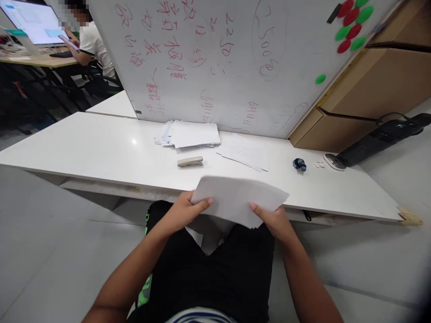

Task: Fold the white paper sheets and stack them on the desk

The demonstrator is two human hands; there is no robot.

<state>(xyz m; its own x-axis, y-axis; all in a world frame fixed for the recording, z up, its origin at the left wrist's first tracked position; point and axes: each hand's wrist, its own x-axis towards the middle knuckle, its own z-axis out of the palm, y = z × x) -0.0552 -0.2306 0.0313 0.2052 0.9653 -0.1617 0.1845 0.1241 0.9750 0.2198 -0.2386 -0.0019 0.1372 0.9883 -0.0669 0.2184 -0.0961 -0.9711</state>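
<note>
A sheaf of white paper sheets [235, 199] is held between my two hands over my lap, at the desk's front edge. My left hand [188, 210] grips its left end, thumb on top and the other fingers underneath. On the right end, my right hand [274, 220] pinches it the same way. The sheets fan slightly at the lower right corner. Beyond them on the desk lies a beige stapler [190, 162]. Behind the stapler sits an untidy stack of papers [195, 134], with a thinner set of sheets [244, 150] to its right.
A whiteboard [215, 67] with red writing and magnets stands along the back of the white desk [101, 148]. Cardboard boxes [363, 94], a dark bottle [380, 139], a mouse [335, 162] and a small dark blue object [299, 165] are at right. Another person [97, 47] sits at far left.
</note>
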